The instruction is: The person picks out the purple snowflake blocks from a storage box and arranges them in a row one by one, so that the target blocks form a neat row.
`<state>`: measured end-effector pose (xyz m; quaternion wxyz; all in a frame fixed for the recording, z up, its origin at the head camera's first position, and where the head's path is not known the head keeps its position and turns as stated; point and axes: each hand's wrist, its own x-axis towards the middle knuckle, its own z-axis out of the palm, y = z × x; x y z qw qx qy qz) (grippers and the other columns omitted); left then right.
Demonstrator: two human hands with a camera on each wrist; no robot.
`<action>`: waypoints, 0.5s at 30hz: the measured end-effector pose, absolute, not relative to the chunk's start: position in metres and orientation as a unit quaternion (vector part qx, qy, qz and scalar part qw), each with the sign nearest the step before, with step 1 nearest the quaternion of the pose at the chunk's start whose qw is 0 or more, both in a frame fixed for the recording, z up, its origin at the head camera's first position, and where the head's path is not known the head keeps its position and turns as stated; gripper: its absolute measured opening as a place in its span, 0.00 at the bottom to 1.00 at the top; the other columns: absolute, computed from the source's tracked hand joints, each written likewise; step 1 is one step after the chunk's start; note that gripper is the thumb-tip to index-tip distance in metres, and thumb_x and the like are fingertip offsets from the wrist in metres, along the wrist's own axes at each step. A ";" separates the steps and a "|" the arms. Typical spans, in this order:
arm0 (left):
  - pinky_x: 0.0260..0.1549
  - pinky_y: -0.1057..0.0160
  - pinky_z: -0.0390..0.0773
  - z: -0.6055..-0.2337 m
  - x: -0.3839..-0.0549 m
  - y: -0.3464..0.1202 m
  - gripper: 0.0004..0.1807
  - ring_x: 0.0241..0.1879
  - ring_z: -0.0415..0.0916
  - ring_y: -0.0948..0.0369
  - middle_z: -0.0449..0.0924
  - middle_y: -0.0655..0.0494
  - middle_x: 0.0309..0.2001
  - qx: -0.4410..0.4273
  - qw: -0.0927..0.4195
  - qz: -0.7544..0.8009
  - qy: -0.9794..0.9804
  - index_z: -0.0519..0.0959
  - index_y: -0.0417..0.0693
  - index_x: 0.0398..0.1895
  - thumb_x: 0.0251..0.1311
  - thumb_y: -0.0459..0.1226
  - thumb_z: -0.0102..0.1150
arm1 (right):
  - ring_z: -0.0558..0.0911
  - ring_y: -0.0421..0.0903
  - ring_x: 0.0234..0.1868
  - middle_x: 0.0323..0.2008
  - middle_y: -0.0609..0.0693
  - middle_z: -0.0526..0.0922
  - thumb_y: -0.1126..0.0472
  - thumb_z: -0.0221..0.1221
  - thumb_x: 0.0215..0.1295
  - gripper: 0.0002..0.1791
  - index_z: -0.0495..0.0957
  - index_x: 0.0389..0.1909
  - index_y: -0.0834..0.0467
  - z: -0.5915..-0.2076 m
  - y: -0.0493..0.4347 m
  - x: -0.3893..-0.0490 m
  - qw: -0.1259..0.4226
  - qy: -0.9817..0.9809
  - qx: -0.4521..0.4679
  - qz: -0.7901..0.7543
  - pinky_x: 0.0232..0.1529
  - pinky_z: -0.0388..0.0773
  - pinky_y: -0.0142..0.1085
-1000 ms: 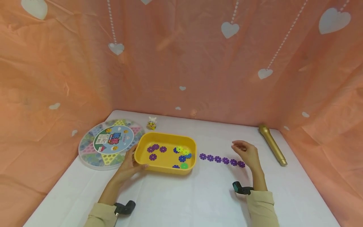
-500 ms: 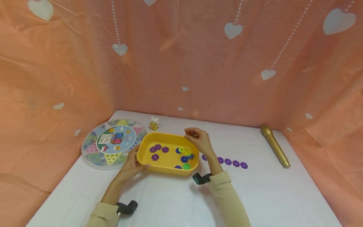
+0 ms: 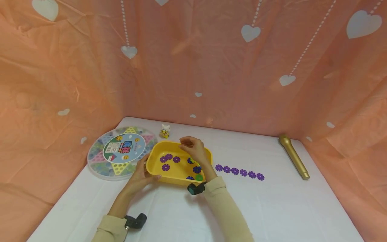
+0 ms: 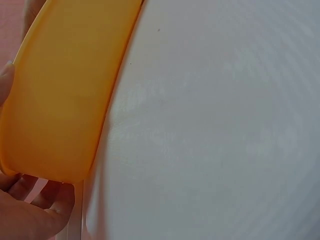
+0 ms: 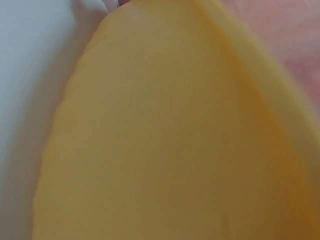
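2 beige sleeves (image 3: 110, 228) w/ 2 black wrist cams (image 3: 137, 221) are nearest, over 1 white-covered table (image 3: 281, 211). L hand (image 3: 139, 179) grips L end of 1 yellow rectangular tub (image 3: 175, 180), approx. mid-table; R hand (image 3: 195, 151) is above its R half, fingers loosely bent, thumb & index apart. In tub: 4 purple flower-edged discs (image 3: 165, 167), at least 3 blue discs (image 3: 197, 169), 1 green disc (image 3: 198, 177), 1 lime disc (image 3: 192, 160) partly hidden by R hand. R of tub: 6 more purple flower-edged discs in 1 straight row (image 3: 234, 171). L of tub: 1 round clear board-game case (image 3: 124, 149). Farther: 1 gold mic (image 3: 294, 157) far R, 1 small white-&-yellow figurine (image 3: 164, 131) behind tub, then 1 peach backdrop (image 3: 193, 67) w/ white hearts (image 3: 250, 33).

Head view only: all discs, case, figurine, mic. L wrist cam adds L fingertips (image 4: 61, 197) bent at tub's end, tucked out of sight in head view. R wrist cam: mostly blurred yellow tub wall.
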<state>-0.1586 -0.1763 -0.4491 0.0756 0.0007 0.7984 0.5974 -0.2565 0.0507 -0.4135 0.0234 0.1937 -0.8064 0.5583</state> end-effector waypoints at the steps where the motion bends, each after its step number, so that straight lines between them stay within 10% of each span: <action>1: 0.65 0.40 0.47 -0.449 -0.159 -0.176 0.58 0.69 0.43 0.41 0.36 0.44 0.71 0.000 0.076 0.597 0.799 0.39 0.54 0.73 0.47 0.43 0.70 | 0.82 0.49 0.43 0.44 0.57 0.82 0.62 0.61 0.60 0.16 0.79 0.49 0.62 -0.416 0.049 -0.258 0.021 -0.813 0.187 0.551 0.47 0.80 0.35; 15: 0.65 0.39 0.47 -0.447 -0.158 -0.176 0.58 0.69 0.43 0.41 0.36 0.44 0.71 -0.003 0.079 0.598 0.797 0.38 0.55 0.73 0.47 0.43 0.70 | 0.81 0.49 0.44 0.44 0.56 0.82 0.67 0.61 0.59 0.14 0.79 0.47 0.63 -0.436 0.035 -0.266 -0.012 -0.844 0.195 0.499 0.49 0.78 0.35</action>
